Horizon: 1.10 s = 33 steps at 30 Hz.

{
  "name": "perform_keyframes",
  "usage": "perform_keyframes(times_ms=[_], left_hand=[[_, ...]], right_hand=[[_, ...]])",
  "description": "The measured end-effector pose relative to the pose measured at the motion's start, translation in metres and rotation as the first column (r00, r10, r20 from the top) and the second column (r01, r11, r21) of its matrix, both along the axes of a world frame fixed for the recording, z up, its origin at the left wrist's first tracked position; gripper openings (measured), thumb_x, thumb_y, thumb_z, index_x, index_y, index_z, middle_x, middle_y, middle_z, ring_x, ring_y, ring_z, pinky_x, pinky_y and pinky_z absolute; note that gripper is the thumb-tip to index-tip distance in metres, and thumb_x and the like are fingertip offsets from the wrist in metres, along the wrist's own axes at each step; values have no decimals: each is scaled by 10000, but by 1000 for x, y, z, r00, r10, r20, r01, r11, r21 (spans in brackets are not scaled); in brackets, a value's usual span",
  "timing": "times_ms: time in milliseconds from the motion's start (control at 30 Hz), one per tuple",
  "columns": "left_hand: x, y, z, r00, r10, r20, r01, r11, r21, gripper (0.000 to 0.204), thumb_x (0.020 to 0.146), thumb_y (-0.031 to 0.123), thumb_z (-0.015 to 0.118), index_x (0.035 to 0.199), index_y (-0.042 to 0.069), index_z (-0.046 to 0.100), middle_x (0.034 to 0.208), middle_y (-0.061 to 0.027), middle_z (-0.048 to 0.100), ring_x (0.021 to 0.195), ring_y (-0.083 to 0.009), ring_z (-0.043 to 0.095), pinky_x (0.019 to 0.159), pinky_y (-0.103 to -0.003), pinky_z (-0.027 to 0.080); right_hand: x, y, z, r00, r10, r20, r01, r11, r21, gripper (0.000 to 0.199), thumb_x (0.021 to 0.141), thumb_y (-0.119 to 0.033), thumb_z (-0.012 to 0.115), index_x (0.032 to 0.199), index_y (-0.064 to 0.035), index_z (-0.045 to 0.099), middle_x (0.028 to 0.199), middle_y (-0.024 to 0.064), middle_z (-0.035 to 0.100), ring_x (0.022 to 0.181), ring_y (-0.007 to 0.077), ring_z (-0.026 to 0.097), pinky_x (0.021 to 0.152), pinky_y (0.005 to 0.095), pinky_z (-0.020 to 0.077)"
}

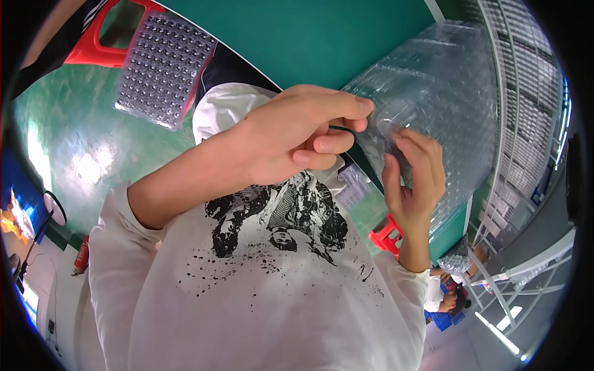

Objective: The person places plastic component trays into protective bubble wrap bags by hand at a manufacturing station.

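Observation:
My left hand point(297, 127) reaches across in front of my chest. Its thumb and forefinger are pinched together and the other fingers curl under; whatever is in the pinch is too small or clear to make out. Close by on the right, my right hand point(417, 176) is half closed, its thumb and fingertips turned toward the left hand. A glossy, see-through piece point(396, 116) shows between the two hands, hard to separate from the plastic behind it. That plastic is a large clear, dimpled stack or bag point(455, 89) lying on the green tabletop point(297, 37).
A clear tray of small shiny round parts point(164, 71) sits at the left, near a red stool point(93, 43). Another red stool point(387, 236) stands below the table's edge. White metal racking point(510, 93) runs along the right. A person point(448, 300) is farther off at the lower right.

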State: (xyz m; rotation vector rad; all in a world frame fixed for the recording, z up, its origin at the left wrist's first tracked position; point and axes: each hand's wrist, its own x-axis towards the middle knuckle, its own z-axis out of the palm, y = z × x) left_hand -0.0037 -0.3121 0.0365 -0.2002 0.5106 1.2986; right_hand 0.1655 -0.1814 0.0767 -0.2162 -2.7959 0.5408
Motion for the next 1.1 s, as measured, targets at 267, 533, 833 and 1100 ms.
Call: perform_keyframes(times_ms=[267, 533, 833, 1100], left_hand=[[2, 7, 0, 996, 2, -93, 7, 995, 100, 76, 901, 127, 540, 904, 58, 508, 684, 49, 440, 441, 8, 305, 311, -158, 207], [3, 9, 21, 914, 44, -404, -11, 997, 82, 89, 870, 74, 578, 923, 33, 520, 561, 36, 429, 401, -6, 308, 339, -185, 209], [-6, 16, 36, 900, -25, -436, 106, 981, 163, 141, 872, 77, 554, 934, -26, 480, 499, -14, 517, 329, -41, 354, 296, -185, 271], [4, 23, 33, 903, 46, -428, 51, 976, 212, 172, 869, 109, 601, 876, 31, 449, 481, -2, 451, 315, -46, 326, 301, -199, 229]], right_hand=[[0, 1, -1, 1000, 1, -24, -1, 1000, -10, 318, 667, 18, 701, 967, 4, 595, 938, 128, 622, 749, 271, 571, 678, 360, 428], [-1, 2, 1, 997, 16, -73, -18, 999, -37, 309, 661, 12, 710, 950, 7, 598, 926, 131, 625, 737, 276, 566, 664, 361, 433], [5, 4, 13, 998, -9, -58, 6, 998, -61, 245, 716, 43, 649, 949, 30, 572, 929, 176, 613, 775, 295, 577, 700, 348, 465], [7, 5, 14, 995, 17, -101, -27, 995, -99, 269, 722, 44, 656, 975, 34, 564, 937, 178, 609, 779, 301, 569, 691, 355, 462]])
